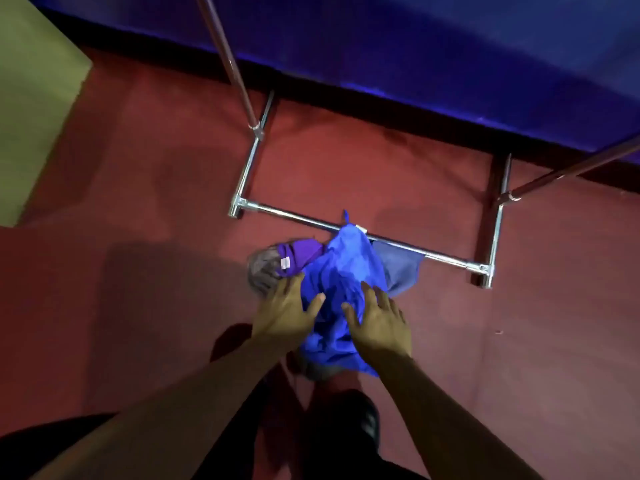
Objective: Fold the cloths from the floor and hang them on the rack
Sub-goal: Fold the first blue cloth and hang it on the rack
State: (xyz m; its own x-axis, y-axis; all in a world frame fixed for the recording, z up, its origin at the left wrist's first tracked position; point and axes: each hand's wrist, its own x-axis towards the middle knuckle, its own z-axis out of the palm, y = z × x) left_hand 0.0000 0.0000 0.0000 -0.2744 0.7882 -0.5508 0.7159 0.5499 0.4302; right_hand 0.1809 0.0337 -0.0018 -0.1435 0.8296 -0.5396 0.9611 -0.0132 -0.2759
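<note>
**Both hands on blue cloth, pile dead ahead**

Blue cloth (341, 289) lies crumpled on the floor (138, 202) at lower centre of frame, long axis running from the feet up to the rack (363, 233) base bar, its top edge over that bar. Left hand (282, 315) and right hand (379, 322) flank its middle, fingers spread flat, touching fabric, gripping nothing; equally near. Purple cloth (299, 254) and grey cloth (261, 273) sit just upper left, nearer the left hand.
</note>
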